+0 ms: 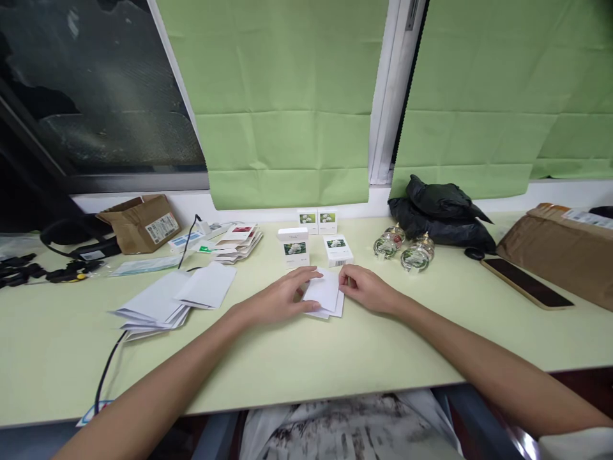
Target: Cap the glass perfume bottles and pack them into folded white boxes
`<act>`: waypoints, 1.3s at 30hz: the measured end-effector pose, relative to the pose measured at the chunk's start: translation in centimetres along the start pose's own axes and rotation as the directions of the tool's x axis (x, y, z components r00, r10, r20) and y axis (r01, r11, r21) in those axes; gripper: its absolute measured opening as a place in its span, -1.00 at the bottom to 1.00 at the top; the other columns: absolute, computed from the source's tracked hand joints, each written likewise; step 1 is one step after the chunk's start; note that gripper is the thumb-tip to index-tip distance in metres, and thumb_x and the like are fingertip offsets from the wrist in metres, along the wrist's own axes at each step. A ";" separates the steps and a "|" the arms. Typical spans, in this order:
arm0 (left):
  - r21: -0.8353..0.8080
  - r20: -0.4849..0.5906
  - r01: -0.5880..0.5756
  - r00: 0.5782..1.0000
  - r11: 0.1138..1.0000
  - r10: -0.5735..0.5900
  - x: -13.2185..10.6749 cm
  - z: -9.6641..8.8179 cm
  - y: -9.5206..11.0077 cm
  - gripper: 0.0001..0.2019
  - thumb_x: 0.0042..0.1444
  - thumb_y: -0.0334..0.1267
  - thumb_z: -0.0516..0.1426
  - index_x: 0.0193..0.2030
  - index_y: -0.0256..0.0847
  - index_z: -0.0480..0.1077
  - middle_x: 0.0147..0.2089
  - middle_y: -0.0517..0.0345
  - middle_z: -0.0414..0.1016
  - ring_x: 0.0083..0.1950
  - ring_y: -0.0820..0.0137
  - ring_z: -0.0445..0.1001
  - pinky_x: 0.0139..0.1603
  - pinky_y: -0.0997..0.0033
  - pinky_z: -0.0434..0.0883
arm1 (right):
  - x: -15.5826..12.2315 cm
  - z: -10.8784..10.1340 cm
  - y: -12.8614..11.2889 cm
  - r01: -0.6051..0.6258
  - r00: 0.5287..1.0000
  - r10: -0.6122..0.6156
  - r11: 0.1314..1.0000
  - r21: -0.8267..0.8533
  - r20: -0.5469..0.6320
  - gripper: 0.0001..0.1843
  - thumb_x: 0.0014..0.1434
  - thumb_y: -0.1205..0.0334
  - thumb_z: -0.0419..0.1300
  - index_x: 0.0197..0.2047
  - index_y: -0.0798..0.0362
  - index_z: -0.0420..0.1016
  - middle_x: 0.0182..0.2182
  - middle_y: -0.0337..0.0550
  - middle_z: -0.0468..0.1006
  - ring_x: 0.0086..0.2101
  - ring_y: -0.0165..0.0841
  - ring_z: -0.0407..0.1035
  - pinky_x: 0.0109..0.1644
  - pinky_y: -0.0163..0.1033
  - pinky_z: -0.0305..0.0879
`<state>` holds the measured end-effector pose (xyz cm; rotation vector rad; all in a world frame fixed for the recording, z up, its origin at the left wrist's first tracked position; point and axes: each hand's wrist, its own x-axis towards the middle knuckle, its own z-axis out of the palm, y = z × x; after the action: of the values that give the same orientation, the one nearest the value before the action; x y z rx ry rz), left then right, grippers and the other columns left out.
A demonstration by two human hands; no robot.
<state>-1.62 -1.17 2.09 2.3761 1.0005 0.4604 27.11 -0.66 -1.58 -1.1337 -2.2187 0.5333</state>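
Note:
A small stack of folded white paper [325, 291] lies on the table in front of me. My left hand [287, 292] rests at the stack's left side, its thumb and fingers spread apart and touching the paper. On the other side, my right hand [364, 287] has its fingers curled in a pinch at the paper's right edge. Just behind the stack stands a white box with a flower picture [294, 249], its top flap raised. A similar white box [338, 250] lies to the right of it, and two small boxes [317, 222] stand behind.
Loose folded white sheets [158, 297] lie left, near a pile of printed cards [239, 241] and an open cardboard box [141, 223]. Two ornate glass jars [417, 254], black plastic bags [440, 214], a phone [524, 282] and a brown parcel [560, 249] are right. A black cable [109, 364] crosses the table's left side.

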 end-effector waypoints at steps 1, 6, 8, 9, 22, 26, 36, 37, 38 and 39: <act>0.014 0.005 -0.009 1.000 1.000 0.009 0.0 -0.1 0.0 -0.38 0.31 0.06 0.20 0.47 0.11 0.25 0.58 0.02 0.10 0.18 0.15 0.56 0.22 0.11 0.49 | 0.0 0.0 0.0 -0.010 1.000 0.010 1.000 -0.002 -0.003 -0.98 0.32 0.27 0.17 -0.19 -0.01 0.43 -0.31 -0.23 0.47 -0.30 -0.32 0.35 -0.20 -0.22 0.23; 0.145 -0.017 -0.071 0.997 0.987 0.074 0.1 -0.1 0.2 -0.52 0.43 0.06 0.06 0.42 0.12 0.32 0.56 0.12 0.16 0.31 0.15 0.48 0.29 0.17 0.45 | -0.2 -0.3 -0.6 -0.070 0.997 0.072 0.996 0.046 -0.032 -0.93 0.36 0.21 0.15 -0.12 -0.02 0.42 -0.26 -0.20 0.50 -0.25 -0.29 0.39 -0.17 -0.19 0.28; 0.179 -0.041 -0.092 0.994 0.979 0.101 0.2 0.1 0.3 -0.54 0.47 0.04 0.00 0.42 0.09 0.32 0.53 0.11 0.23 0.39 0.16 0.41 0.38 0.16 0.38 | -0.3 -0.5 -1.0 -0.063 0.998 0.065 0.994 0.091 -0.024 -0.89 0.40 0.16 0.13 -0.06 -0.03 0.40 -0.20 -0.19 0.53 -0.21 -0.28 0.40 -0.11 -0.17 0.30; 0.188 -0.049 -0.102 0.992 0.977 0.113 0.2 0.2 0.3 -0.55 0.48 0.03 -0.02 0.41 0.07 0.33 0.50 0.11 0.28 0.41 0.17 0.39 0.41 0.16 0.35 | -0.4 -0.6 -1.2 -0.054 0.998 0.056 0.992 0.116 -0.014 -0.86 0.42 0.12 0.12 -0.03 -0.04 0.38 -0.16 -0.17 0.54 -0.18 -0.27 0.41 -0.07 -0.16 0.31; 0.139 -0.164 -0.073 0.982 0.988 0.096 0.5 1.1 0.5 -0.52 0.51 0.03 -0.12 0.42 0.01 0.29 0.36 0.07 0.45 0.25 0.17 0.51 0.26 0.20 0.42 | -1.4 -0.4 -3.1 -0.067 0.997 0.058 0.984 0.163 0.058 -0.55 0.29 0.02 0.30 0.11 -0.08 0.21 0.04 -0.03 0.49 -0.05 -0.14 0.41 -0.01 -0.07 0.35; 0.149 -0.150 -0.071 0.984 0.986 0.093 0.5 1.0 0.3 -0.53 0.52 0.03 -0.13 0.44 0.02 0.25 0.38 0.06 0.42 0.25 0.16 0.51 0.24 0.20 0.43 | -1.3 -0.5 -2.7 -0.021 0.997 0.007 0.982 0.189 0.074 -0.70 0.34 0.16 0.22 0.09 -0.08 0.27 0.00 -0.11 0.50 -0.11 -0.21 0.41 -0.03 -0.11 0.33; 0.154 -0.076 -0.150 0.984 0.977 0.163 0.2 1.0 0.5 -0.62 0.44 -0.01 0.05 0.30 0.03 0.40 0.20 0.04 0.48 0.07 0.20 0.55 0.13 0.22 0.45 | -0.2 -0.4 -0.6 0.048 0.997 -0.051 0.997 0.059 0.053 -0.86 0.21 0.27 0.33 -0.18 -0.04 0.47 -0.16 -0.16 0.48 -0.04 -0.18 0.32 0.09 -0.10 0.26; 0.136 -0.081 -0.151 0.983 0.979 0.163 0.2 1.1 0.5 -0.65 0.45 -0.01 0.05 0.25 0.02 0.44 0.21 0.05 0.47 0.07 0.21 0.55 0.14 0.21 0.45 | -0.3 -0.3 -0.6 0.046 0.998 -0.048 0.998 0.047 0.041 -0.86 0.20 0.28 0.33 -0.18 -0.04 0.46 -0.16 -0.16 0.47 -0.02 -0.17 0.31 0.10 -0.09 0.25; 0.108 -0.094 -0.140 0.984 0.984 0.150 0.4 1.3 0.4 -0.67 0.45 -0.02 0.04 0.20 0.01 0.47 0.21 0.05 0.45 0.03 0.23 0.55 0.12 0.21 0.45 | -0.3 -0.2 -0.6 0.040 0.999 -0.041 0.999 0.036 0.024 -0.84 0.19 0.28 0.34 -0.18 -0.04 0.45 -0.15 -0.16 0.47 -0.01 -0.15 0.30 0.11 -0.07 0.25; 0.070 -0.116 -0.116 0.986 0.991 0.124 0.5 1.6 0.3 -0.69 0.45 -0.02 0.04 0.16 0.00 0.48 0.21 0.06 0.43 -0.02 0.27 0.55 0.09 0.22 0.46 | -0.3 -0.2 -0.7 0.031 1.000 -0.031 0.999 0.024 0.006 -0.82 0.18 0.27 0.34 -0.17 -0.05 0.44 -0.13 -0.15 0.46 0.01 -0.14 0.28 0.12 -0.06 0.25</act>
<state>-0.34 -1.49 0.97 2.4997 0.9392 0.6317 26.97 -1.29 -1.15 -1.0853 -2.2254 0.5503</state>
